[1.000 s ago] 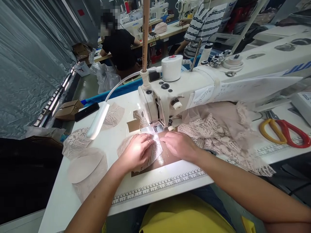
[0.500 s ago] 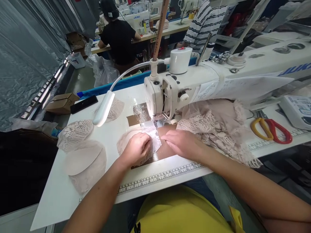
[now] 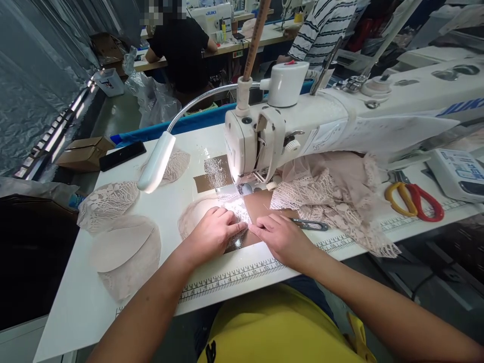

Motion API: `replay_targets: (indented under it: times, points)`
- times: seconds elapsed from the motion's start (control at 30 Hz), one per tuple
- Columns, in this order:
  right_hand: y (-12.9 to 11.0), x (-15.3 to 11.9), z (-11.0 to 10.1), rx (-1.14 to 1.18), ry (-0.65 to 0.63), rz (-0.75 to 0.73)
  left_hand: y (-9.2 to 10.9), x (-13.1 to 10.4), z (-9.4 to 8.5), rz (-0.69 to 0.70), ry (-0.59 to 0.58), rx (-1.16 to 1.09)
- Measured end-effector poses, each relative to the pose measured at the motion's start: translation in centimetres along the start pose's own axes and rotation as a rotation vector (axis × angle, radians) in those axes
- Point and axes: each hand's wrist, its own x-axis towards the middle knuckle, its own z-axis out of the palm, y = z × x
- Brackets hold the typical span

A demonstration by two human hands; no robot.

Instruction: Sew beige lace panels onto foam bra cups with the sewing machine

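Note:
A beige lace piece (image 3: 192, 217) lies in front of the sewing machine (image 3: 249, 146), its right part lit white near the needle area. My left hand (image 3: 214, 232) rests on this piece, fingers bent, thumb and fingertips pressing its right edge. My right hand (image 3: 278, 234) is closed, its fingertips pinched at the same edge and almost touching my left thumb. Dark thread snips (image 3: 312, 225) lie just beyond my right hand, beside the gathered lace fabric (image 3: 328, 201). Whether the snips touch my hand cannot be made out.
Lace cup pieces (image 3: 126, 252) lie at the left of the white table, near a black phone (image 3: 123, 156). A lamp head (image 3: 157, 162) hangs over them. Scissors (image 3: 414, 200) with yellow and red handles lie at right. Two people sit beyond the machine.
My right hand has moved closer to my left hand, and its fingers have curled in. The snips now show beside it. My left thumb has stretched toward the lace edge. The view has shifted slightly.

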Motion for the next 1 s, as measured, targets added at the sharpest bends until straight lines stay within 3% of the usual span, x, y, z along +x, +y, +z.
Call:
replay_targets:
  times: [0.5, 0.77, 1.0]
  points:
    - [1.1, 0.3, -0.5, 0.217, 0.100, 0.047, 0.2, 0.2, -0.2, 0.023, -0.027, 0.096]
    - [1.1, 1.5, 0.2, 0.013, -0.079, 0.027, 0.3, 0.4, -0.2, 0.049, 0.051, -0.053]
    - [0.5, 1.4, 0.0, -0.023, -0.048, 0.024, 0.6, 0.9, -0.2, -0.073, -0.002, 0.028]
